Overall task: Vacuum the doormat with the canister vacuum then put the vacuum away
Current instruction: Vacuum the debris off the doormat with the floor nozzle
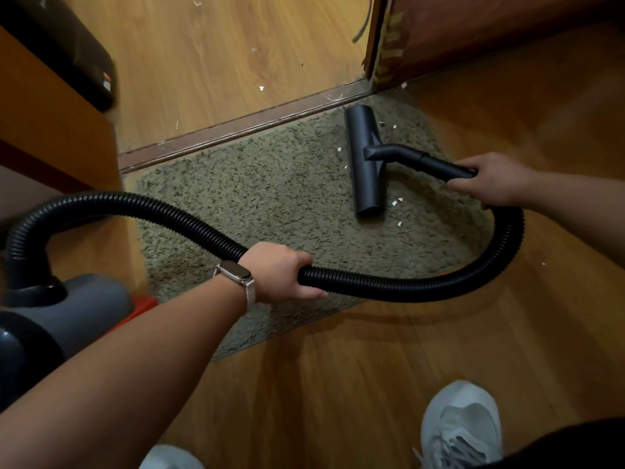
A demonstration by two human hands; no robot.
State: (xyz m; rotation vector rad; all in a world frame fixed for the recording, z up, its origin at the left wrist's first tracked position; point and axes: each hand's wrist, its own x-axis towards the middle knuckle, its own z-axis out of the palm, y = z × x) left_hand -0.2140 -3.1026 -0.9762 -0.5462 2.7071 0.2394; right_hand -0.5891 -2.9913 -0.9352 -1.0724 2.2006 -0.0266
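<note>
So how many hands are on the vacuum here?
2. The left hand grips the corrugated hose over the doormat; the right hand grips the wand behind the floor head. None hidden.

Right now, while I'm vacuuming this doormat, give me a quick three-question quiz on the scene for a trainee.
1. True or false: the floor nozzle rests on the doormat.
2. The left hand grips: A the corrugated hose, B the floor nozzle, C the doormat.
3. Fill in: the right hand grips the rigid ____ joined to the floor nozzle.
Key: 1 true; 2 A; 3 tube.
</note>
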